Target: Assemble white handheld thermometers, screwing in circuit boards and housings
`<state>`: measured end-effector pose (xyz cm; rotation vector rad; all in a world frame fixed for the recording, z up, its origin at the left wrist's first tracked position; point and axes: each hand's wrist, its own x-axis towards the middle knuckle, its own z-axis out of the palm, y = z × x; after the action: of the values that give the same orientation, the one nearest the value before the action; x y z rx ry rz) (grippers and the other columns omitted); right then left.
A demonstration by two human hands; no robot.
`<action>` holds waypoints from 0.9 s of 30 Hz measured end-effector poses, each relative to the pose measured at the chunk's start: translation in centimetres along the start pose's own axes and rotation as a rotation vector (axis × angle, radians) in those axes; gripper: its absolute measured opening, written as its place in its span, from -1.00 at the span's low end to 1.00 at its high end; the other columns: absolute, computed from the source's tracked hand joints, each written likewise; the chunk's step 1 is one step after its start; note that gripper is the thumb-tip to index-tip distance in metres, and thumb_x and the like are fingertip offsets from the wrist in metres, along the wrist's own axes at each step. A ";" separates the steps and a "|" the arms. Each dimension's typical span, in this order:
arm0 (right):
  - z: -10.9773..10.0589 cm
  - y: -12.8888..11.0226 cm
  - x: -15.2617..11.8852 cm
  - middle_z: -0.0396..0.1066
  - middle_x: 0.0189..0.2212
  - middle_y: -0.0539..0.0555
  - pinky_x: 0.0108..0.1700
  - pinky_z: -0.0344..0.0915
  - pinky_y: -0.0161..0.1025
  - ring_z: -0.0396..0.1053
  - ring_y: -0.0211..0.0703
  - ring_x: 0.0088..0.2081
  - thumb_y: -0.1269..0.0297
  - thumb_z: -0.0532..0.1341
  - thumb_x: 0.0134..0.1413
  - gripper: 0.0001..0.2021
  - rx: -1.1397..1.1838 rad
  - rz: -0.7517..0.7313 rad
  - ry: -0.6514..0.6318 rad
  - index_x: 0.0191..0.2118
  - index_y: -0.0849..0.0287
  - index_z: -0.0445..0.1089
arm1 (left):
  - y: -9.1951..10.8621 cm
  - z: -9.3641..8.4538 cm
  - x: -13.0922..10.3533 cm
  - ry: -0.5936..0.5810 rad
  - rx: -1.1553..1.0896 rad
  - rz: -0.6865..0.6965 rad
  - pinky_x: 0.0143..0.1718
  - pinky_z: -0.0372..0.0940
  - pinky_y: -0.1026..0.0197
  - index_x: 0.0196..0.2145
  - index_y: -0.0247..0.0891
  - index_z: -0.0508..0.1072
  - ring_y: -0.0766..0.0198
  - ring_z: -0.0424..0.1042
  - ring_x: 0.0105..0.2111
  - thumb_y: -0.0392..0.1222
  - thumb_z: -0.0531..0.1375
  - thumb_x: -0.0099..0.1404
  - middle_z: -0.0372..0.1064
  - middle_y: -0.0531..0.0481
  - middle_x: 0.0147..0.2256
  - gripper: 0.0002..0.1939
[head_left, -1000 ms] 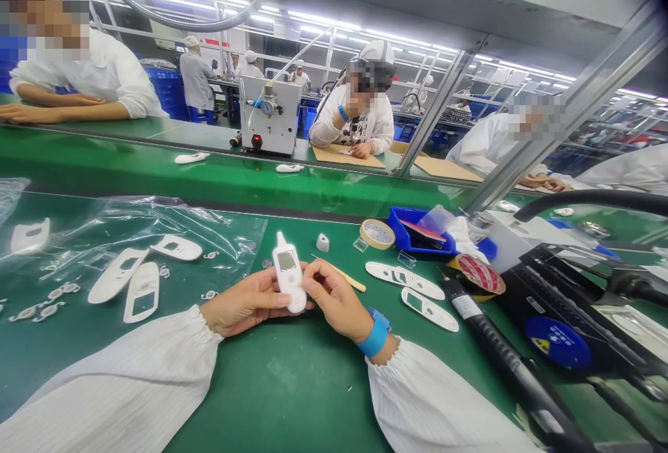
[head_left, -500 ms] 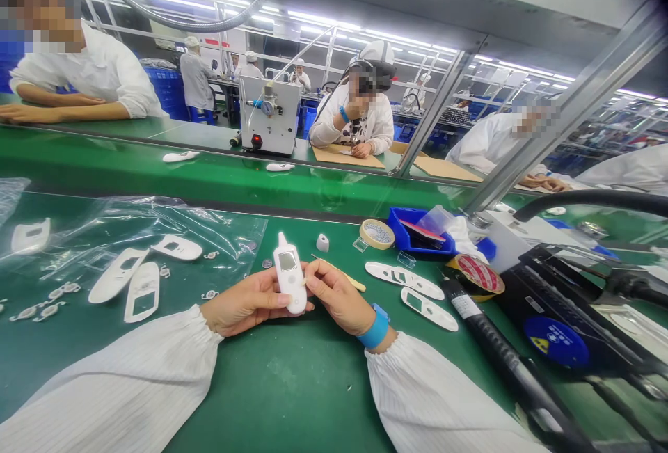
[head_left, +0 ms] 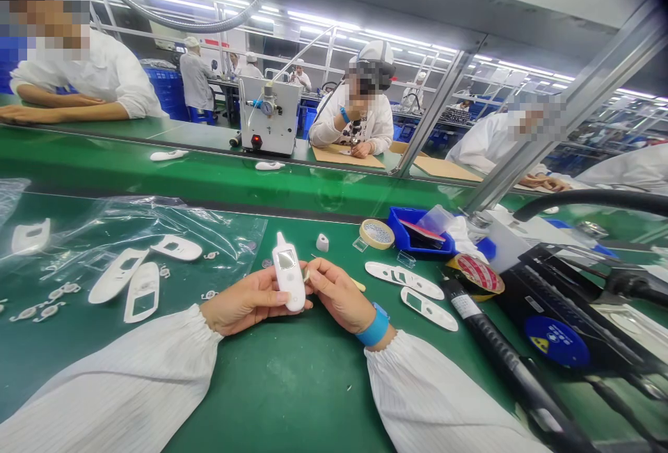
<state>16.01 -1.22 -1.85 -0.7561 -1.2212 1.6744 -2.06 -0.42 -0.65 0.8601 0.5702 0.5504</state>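
Note:
A white handheld device with a pointed tip and a small grey screen (head_left: 289, 277) stands nearly upright in my left hand (head_left: 249, 302), thumb across its lower front. My right hand (head_left: 339, 295), with a blue wristband, is at the device's right edge, thumb and forefinger pinched on something small that I cannot make out. Partly behind my right hand lies a yellow stick-like tool (head_left: 360, 286). A small white cap (head_left: 322, 242) rests on the green mat beyond the hands.
White shell pieces (head_left: 428, 308) and a blue tray (head_left: 417, 234) lie at the right, near a black tool (head_left: 490, 338). On the left, more shells (head_left: 117, 275) and small parts lie on clear plastic (head_left: 219, 230). Across the green belt (head_left: 219, 178), several people sit.
The device has tilted slightly and my right fingertips have shifted at its edge. On the belt, two white devices have moved left.

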 end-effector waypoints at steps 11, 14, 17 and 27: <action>-0.6 -1.1 -0.1 0.12 -0.50 -0.06 -0.31 0.09 -0.30 0.09 -0.31 -0.43 0.11 0.13 0.00 -0.77 -0.265 -0.113 0.157 -0.45 0.17 0.19 | -0.1 0.0 0.2 0.104 0.045 0.003 0.05 0.13 -0.01 0.09 -0.24 0.14 0.05 0.38 -0.12 -0.29 0.27 0.04 0.37 -0.15 -0.12 -0.33; -1.8 -2.3 -0.5 0.16 -0.48 -0.04 -0.31 0.09 -0.29 0.11 -0.29 -0.42 0.11 0.11 0.01 -0.78 -0.489 -0.121 0.262 -0.43 0.17 0.20 | -0.1 0.1 0.2 0.138 0.069 -0.005 0.06 0.11 -0.01 0.11 -0.24 0.12 0.05 0.38 -0.12 -0.27 0.28 0.04 0.37 -0.15 -0.13 -0.31; -3.5 -3.7 -1.6 0.17 -0.49 -0.04 -0.32 0.10 -0.28 0.14 -0.27 -0.41 0.12 0.11 0.01 -0.79 -0.676 -0.142 0.372 -0.43 0.17 0.20 | -0.1 0.1 0.1 0.143 0.082 -0.020 0.06 0.10 0.02 0.11 -0.22 0.13 0.07 0.37 -0.11 -0.27 0.27 0.05 0.37 -0.14 -0.12 -0.32; -9.0 -6.4 -16.2 0.24 -0.49 -0.01 -0.37 0.13 -0.28 0.19 -0.25 -0.44 0.06 0.14 -0.03 -0.75 -0.880 -0.125 0.983 -0.40 0.16 0.24 | 0.6 0.8 -0.1 0.177 0.165 -0.099 0.06 0.17 0.18 0.11 -0.10 0.14 0.12 0.31 -0.03 -0.19 0.25 0.07 0.37 -0.03 -0.05 -0.35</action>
<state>32.30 -11.79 0.80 -1.7107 -1.1594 0.4037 -1.79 -0.56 0.31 0.9392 0.8243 0.4968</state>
